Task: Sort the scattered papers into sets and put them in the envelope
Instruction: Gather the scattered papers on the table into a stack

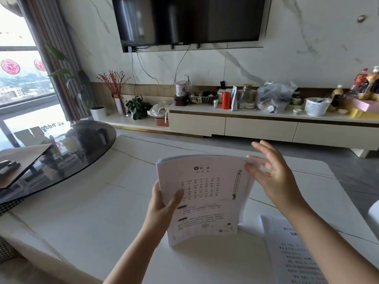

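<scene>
A stack of white printed papers [207, 193] stands upright on its lower edge on the white marble table [92, 218]. My left hand [164, 203] grips the stack's left edge, thumb across the front sheet. My right hand [270, 171] is at the stack's upper right corner, its fingers spread and straight, with fingertips touching the top edge. More printed sheets [291, 249] lie flat on the table at the lower right, partly under my right forearm. A brown envelope [22, 158] rests on the dark glass turntable at the left.
A round dark glass turntable [67, 160] covers the table's left part, with dark objects [8, 167] on the envelope. Beyond the table stands a long low cabinet [256, 124] crowded with jars, bags and a basket, under a wall-mounted TV [188, 19]. A white object [374, 214] sits at the right edge.
</scene>
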Demonstrator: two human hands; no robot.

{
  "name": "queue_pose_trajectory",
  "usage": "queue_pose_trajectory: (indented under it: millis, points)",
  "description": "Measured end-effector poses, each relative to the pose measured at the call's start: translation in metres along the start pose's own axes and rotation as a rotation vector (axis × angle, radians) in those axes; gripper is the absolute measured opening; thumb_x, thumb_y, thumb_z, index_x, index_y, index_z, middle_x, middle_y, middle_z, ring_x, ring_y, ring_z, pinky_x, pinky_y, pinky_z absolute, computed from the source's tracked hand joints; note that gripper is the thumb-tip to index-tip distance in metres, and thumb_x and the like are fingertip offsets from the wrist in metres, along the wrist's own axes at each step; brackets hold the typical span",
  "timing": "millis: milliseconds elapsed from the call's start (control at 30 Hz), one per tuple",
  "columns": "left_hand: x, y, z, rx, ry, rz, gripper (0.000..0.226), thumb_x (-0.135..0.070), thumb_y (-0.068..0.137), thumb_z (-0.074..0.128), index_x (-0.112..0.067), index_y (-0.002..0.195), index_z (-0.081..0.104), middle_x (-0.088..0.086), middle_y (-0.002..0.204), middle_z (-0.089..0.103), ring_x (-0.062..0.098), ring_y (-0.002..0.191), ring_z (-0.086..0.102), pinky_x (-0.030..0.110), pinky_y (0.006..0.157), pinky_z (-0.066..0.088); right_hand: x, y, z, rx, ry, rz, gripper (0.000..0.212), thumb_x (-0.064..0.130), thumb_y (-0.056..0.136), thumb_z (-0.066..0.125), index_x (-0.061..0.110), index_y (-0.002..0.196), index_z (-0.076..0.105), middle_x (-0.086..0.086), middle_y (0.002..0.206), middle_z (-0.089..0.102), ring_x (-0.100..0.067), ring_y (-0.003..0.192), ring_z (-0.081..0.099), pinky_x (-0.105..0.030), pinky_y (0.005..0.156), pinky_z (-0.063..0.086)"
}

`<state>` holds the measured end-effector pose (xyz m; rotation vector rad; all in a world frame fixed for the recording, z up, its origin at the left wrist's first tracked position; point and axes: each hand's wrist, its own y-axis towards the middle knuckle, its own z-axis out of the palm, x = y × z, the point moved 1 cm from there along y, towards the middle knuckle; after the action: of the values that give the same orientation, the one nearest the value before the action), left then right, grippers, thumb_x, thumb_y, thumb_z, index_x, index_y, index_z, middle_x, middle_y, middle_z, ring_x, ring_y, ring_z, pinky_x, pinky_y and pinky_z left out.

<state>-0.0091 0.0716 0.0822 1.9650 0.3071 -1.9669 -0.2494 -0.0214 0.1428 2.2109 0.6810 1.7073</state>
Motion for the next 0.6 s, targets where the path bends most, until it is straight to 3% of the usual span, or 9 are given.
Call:
queue_pose_trajectory:
  millis: [100,133,200,267,367,500,600]
  points:
    - [0.006,0.007,-0.005,0.038,-0.022,-0.038,0.051,-0.029,0.080,0.067,-0.028,0.125,0.045,-0.001,0.114,0.065,0.009,0.095,0.067,0.023,0.071,0.056,-0.036,-0.001,0.009,0.152,0.326,0.309,0.070,0.024,0.072,0.074,0.022,0.135,0.044,0.007,0.124,0.062,-0.014,0.111,0.061,-0.033,0.094,0.046]
    - [0.010,0.010,-0.006,0.052,-0.029,-0.061,0.050,-0.027,0.079,0.069,-0.027,0.124,0.047,-0.001,0.113,0.066,0.008,0.093,0.067,0.021,0.070,0.056,-0.050,-0.004,0.018,0.214,0.311,0.372,0.075,0.024,0.064,0.071,0.014,0.133,0.044,0.001,0.116,0.068,-0.020,0.109,0.063,-0.033,0.089,0.049]
    - [0.020,0.015,-0.002,0.063,-0.034,-0.094,0.046,-0.020,0.081,0.071,-0.027,0.121,0.048,0.000,0.113,0.066,0.010,0.094,0.068,0.022,0.071,0.056,-0.074,-0.012,0.045,0.272,0.234,0.464,0.064,0.017,0.064,0.065,0.009,0.125,0.048,-0.002,0.107,0.070,-0.024,0.108,0.063,-0.028,0.080,0.050]
    - [0.030,0.022,0.005,0.011,-0.002,-0.084,0.037,-0.015,0.085,0.068,-0.030,0.114,0.050,0.002,0.114,0.064,0.016,0.098,0.066,0.030,0.077,0.057,-0.088,-0.020,0.069,0.186,0.160,0.480,0.039,0.005,0.081,0.060,0.010,0.118,0.047,0.002,0.108,0.066,-0.021,0.108,0.061,-0.021,0.076,0.048]
    - [0.030,0.026,0.013,-0.148,0.069,-0.047,0.023,-0.011,0.094,0.055,-0.033,0.098,0.050,0.005,0.109,0.063,0.021,0.097,0.064,0.038,0.077,0.056,-0.082,-0.021,0.081,0.010,0.041,0.423,0.019,0.008,0.095,0.048,0.014,0.113,0.046,0.002,0.108,0.059,-0.015,0.097,0.058,-0.014,0.065,0.042]
    - [0.021,0.014,0.011,-0.175,0.027,-0.010,0.023,-0.010,0.095,0.053,-0.033,0.099,0.052,0.000,0.104,0.065,0.018,0.092,0.065,0.037,0.075,0.055,-0.064,-0.030,0.068,-0.003,0.049,0.381,0.013,0.017,0.097,0.046,0.013,0.109,0.047,0.002,0.100,0.060,-0.007,0.087,0.059,-0.018,0.059,0.044]
    - [0.031,-0.004,0.008,-0.112,0.048,-0.044,0.024,-0.012,0.093,0.058,-0.033,0.105,0.052,-0.001,0.108,0.064,0.016,0.099,0.064,0.038,0.083,0.055,-0.067,-0.053,0.064,0.045,0.057,0.397,0.021,0.015,0.096,0.049,0.017,0.117,0.047,0.006,0.106,0.062,-0.006,0.096,0.060,-0.017,0.071,0.048]
